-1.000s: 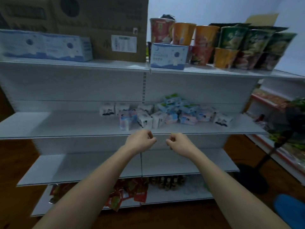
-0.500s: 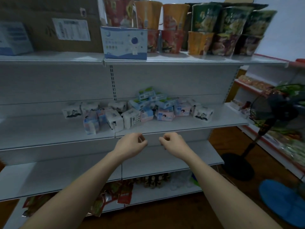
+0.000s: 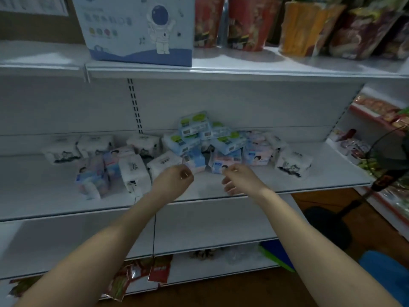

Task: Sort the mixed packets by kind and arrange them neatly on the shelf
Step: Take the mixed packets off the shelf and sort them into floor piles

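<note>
A jumbled heap of small tissue packets lies on the middle white shelf (image 3: 254,185). White packets with black drawings (image 3: 132,171) sit at the left and far right (image 3: 293,162). Blue-and-green packets (image 3: 194,124) are piled at the back centre. Pink-and-blue packets (image 3: 257,155) lie among them, and more stand at the left (image 3: 93,176). My left hand (image 3: 174,179) hovers over the shelf's front with curled fingers, holding nothing, just short of the heap. My right hand (image 3: 239,177) is beside it, fingers loosely bent, its fingertips close to a pink packet (image 3: 221,162).
The shelf above carries a blue-and-white astronaut box (image 3: 141,29) and several cup-noodle tubs (image 3: 245,23). Red snack sachets (image 3: 159,269) lie on the bottom shelf. A standing fan (image 3: 389,165) and a second rack (image 3: 376,111) are at the right, a blue object (image 3: 385,275) on the floor.
The view has closed in on the middle shelf. Both hands have moved forward from below the shelf's edge to over its front, near the heap; the right hand's fingers have loosened.
</note>
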The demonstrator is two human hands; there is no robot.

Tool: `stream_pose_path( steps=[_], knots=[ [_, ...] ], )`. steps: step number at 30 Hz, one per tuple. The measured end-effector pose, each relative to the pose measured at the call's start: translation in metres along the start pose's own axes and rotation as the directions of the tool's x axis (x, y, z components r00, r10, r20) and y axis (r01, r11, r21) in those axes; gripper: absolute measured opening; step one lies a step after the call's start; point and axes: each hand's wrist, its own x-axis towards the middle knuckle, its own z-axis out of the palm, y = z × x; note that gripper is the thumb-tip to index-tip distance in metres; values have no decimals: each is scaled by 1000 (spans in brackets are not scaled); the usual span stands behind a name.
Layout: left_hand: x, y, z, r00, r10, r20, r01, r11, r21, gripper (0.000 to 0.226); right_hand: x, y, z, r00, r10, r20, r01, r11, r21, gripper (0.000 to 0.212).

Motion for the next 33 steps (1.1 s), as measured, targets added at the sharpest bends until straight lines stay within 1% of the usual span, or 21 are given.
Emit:
stream_pose_path(
  steps=[2,3,5,6,7,9,10,12,14,16,18,20,22,25,26,29,33],
  knots=[
    [28,5,-7,998,-37,-56,36,999,-15,14,21,-13,-10,1000,1,0,-1,994,113,15],
    [43,9,-10,993,-57,-99,55,998,-31,14,35,-21,-18,1000,12,7,-13,980,200,18],
    [74,17,-17,972,-106,-212,88,992,-93,18,68,-36,-33,998,48,35,-59,909,412,21],
    [88,22,-22,953,-153,-260,119,983,-140,19,84,-43,-40,997,63,34,-72,879,471,22],
    [103,25,-26,932,-218,-290,165,966,-199,19,99,-50,-47,997,69,19,-70,875,478,25],
    [129,26,-34,882,-360,-304,265,913,-310,15,125,-61,-58,998,63,-3,-55,900,433,32],
    [142,25,-36,861,-413,-295,302,884,-357,20,134,-67,-62,998,65,3,-61,913,403,32],
    [162,25,-38,835,-494,-243,373,832,-410,38,151,-76,-67,997,69,24,-73,952,296,25],
    [175,30,-35,816,-552,-171,451,794,-407,43,168,-80,-69,997,72,19,-75,984,159,23],
    [185,36,-30,813,-566,-140,486,791,-372,49,181,-81,-66,997,79,25,-81,992,99,26],
    [192,42,-24,808,-568,-158,499,801,-329,52,193,-79,-61,997,60,38,-62,996,58,28],
    [197,44,-20,797,-578,-174,518,803,-295,52,203,-77,-56,999,17,33,-16,999,-30,36],
    [201,46,-16,784,-594,-182,530,792,-301,50,211,-75,-54,999,-24,22,26,993,-115,43],
    [204,49,-12,772,-613,-168,541,773,-332,46,217,-76,-52,998,-50,31,56,971,-234,46],
    [206,48,-11,768,-619,-162,545,766,-341,46,219,-76,-52,998,-47,40,55,970,-238,48],
    [208,46,-10,763,-626,-161,532,749,-395,48,222,-76,-56,998,-16,63,26,987,-156,48],
    [209,43,-10,780,-600,-176,489,761,-426,36,222,-74,-61,996,-1,92,-1,1000,17,40]
  ],
)
